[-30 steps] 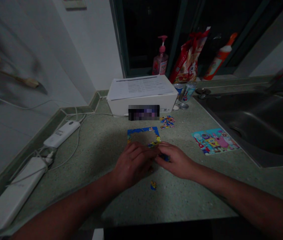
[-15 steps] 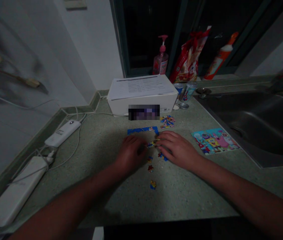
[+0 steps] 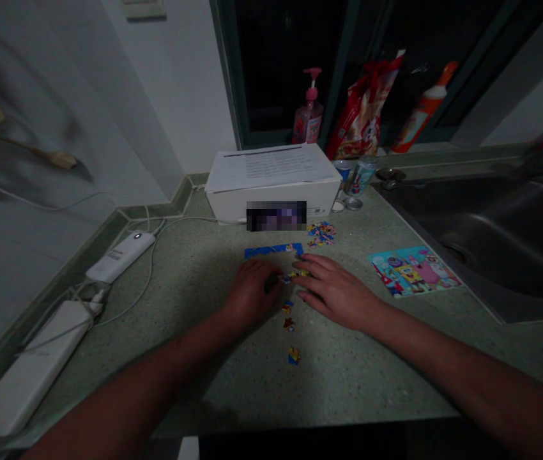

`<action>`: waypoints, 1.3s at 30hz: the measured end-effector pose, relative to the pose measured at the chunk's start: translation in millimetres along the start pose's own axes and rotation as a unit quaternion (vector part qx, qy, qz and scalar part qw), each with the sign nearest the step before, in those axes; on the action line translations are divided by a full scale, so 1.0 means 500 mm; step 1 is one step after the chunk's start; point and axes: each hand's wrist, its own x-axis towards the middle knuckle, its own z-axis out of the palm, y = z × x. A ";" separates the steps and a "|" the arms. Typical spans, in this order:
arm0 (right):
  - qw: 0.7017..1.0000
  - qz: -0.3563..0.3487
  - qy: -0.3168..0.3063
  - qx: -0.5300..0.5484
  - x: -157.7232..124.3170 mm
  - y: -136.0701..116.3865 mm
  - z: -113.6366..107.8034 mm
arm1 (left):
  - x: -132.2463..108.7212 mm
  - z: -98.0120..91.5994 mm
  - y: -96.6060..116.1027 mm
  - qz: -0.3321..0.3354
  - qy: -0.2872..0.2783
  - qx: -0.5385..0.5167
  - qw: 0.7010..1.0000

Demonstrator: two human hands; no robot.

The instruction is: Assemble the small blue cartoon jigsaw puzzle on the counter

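Small jigsaw puzzle pieces (image 3: 295, 276) in yellow and blue lie between my hands. My left hand (image 3: 255, 291) is closed at their left end, thumb and finger pinched on a puzzle piece that is mostly hidden. From the right, my right hand (image 3: 336, 286) reaches over the same pieces with its fingers stretched and spread, the tips touching them. Just beyond the hands lies a joined blue puzzle strip (image 3: 271, 250). Nearer to me are a loose yellow-blue piece (image 3: 293, 355), a brown-red piece (image 3: 289, 324) and a small yellow-blue piece (image 3: 287, 308).
A heap of pieces (image 3: 322, 234) lies before a white box (image 3: 271, 172). A cartoon picture card (image 3: 415, 271) is at right, beside the sink (image 3: 501, 243). Cans (image 3: 362, 176) stand behind. A power strip (image 3: 36, 364) and cables lie at left.
My right hand has shifted slightly left and toward me, its fingers spreading over the pieces. The blue-red piece by its thumb is no longer visible. My left hand stays almost still.
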 end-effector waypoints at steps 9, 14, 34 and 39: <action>1.000 -0.008 -0.006 -0.018 0.001 -0.002 -0.003 | 0.000 -0.002 0.003 0.007 -0.010 0.000 1.000; 1.000 -0.005 -0.002 -0.002 0.002 -0.001 -0.001 | 0.002 -0.003 0.000 0.006 -0.013 -0.009 1.000; 0.999 -0.012 -0.019 -0.041 0.001 -0.002 -0.003 | -0.007 -0.006 0.007 0.001 -0.025 0.030 0.999; 0.999 -0.013 -0.018 -0.038 0.001 -0.002 -0.002 | -0.007 -0.008 0.011 0.009 -0.040 0.041 0.998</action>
